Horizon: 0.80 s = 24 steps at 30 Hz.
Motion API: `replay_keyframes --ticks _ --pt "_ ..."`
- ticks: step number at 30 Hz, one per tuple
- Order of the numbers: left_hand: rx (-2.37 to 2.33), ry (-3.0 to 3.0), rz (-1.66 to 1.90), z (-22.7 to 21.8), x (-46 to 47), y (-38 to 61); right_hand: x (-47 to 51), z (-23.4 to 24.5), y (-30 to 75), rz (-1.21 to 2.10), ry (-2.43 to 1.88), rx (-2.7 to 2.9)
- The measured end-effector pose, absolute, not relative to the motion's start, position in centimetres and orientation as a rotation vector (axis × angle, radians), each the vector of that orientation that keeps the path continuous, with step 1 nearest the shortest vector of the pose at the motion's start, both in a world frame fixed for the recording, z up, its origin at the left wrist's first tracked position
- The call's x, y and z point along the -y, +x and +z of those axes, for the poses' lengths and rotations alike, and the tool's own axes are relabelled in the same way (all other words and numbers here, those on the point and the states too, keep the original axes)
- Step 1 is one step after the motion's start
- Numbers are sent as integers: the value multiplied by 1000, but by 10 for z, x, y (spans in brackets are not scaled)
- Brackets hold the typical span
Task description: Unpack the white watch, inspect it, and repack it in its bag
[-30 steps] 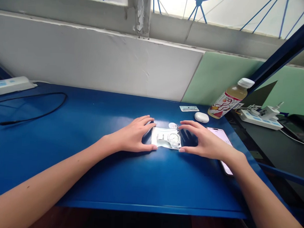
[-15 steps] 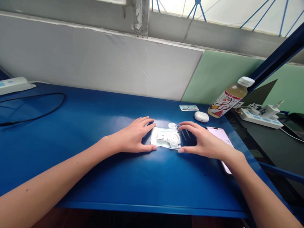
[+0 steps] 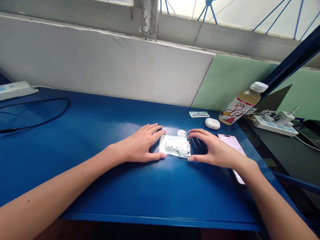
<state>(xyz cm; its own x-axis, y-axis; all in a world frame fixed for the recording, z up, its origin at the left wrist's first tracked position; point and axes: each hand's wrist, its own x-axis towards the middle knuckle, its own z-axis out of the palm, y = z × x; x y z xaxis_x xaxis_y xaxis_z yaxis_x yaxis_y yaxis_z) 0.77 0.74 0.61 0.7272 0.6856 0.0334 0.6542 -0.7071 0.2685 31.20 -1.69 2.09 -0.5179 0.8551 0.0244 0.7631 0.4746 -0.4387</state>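
Observation:
A small clear plastic packet lies flat on the blue table, with a white, coiled, cable-like item inside that glare partly hides. At its left edge rests my left hand, palm side down, thumb and fingers apart at the packet's near and far corners. My right hand curves around the right edge in the same way, its thumb and fingertips at or just beside the corners. Neither hand lifts the packet. A round white tag or sticker sits at the packet's far edge.
Right of the packet are a phone partly under my right forearm, a white earbud case, a card and a drink bottle. A black cable and a power strip lie left. Another power strip sits far right.

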Motion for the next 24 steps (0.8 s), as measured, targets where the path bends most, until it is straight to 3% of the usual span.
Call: replay_keyframes --ticks 14,24 --pt "-1072 2684 174 6 -8 6 19 24 316 532 -1433 2554" --pt "-1047 2657 345 9 -9 9 25 33 300 428 -1116 2347"
